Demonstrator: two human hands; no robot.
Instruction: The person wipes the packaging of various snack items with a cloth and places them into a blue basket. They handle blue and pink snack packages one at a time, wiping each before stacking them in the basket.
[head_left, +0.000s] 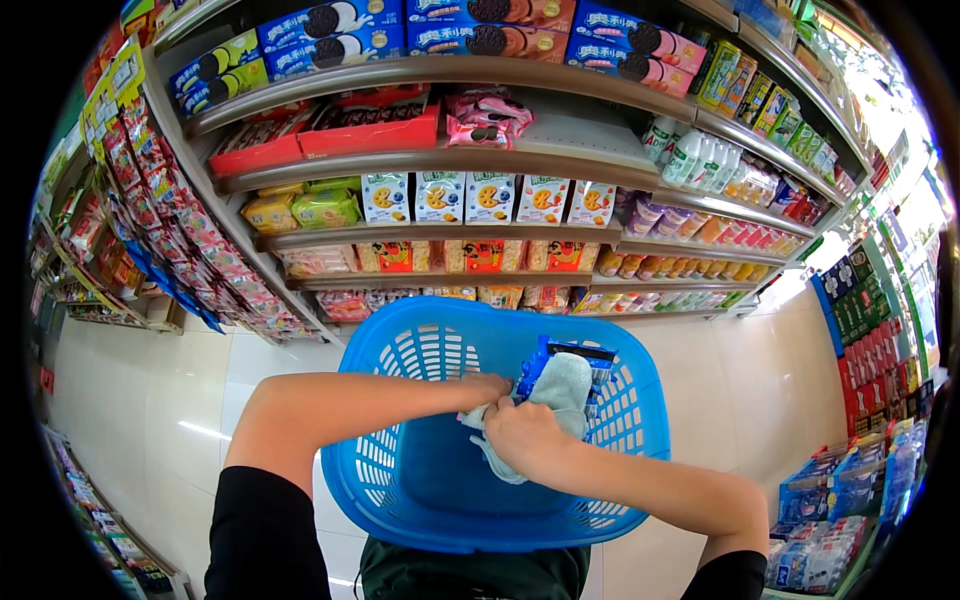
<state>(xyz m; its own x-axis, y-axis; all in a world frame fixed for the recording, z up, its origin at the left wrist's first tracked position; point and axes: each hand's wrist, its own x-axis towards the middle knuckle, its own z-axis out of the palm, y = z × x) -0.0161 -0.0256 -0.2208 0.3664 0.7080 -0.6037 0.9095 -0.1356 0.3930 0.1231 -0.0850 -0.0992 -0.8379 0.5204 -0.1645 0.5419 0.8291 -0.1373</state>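
Observation:
Both my hands reach into a blue plastic shopping basket (450, 532) with slotted sides. My right hand (525, 435) has its fingers closed on a pale green cloth item (566, 382), whose strap or edge hangs below the hand. My left hand (484, 390) is beside it, at the left end of the same cloth; its fingertips are partly hidden, so its hold cannot be told. Blue snack packages (581, 351) lie behind and partly under the cloth, towards the basket's far right corner.
Ahead stands a store shelf (450, 161) with boxed cookies, snack packs and bottled drinks. Hanging snack packets (161, 187) line its left end. At the lower right is a display of packaged goods (817, 555), and at the lower left another shelf (112, 525). Pale floor tiles (720, 375) lie between them.

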